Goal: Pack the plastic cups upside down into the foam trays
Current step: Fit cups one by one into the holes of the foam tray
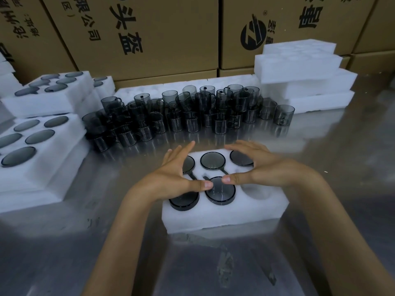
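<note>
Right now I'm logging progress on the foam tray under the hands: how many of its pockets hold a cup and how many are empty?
Pockets of the foam tray holding an upside-down cup: 5
Empty pocket: 1
Total pockets: 6
Left hand and right hand hover open over the tray, holding nothing.

Big brown cardboard boxes (149,33) stood stacked in a wall at the back. They had large black letters printed on them, and one box (288,28) had a round black logo (253,34). In front of the boxes was a shiny metal table (333,167) with dull scuffed patches near the front.
</note>
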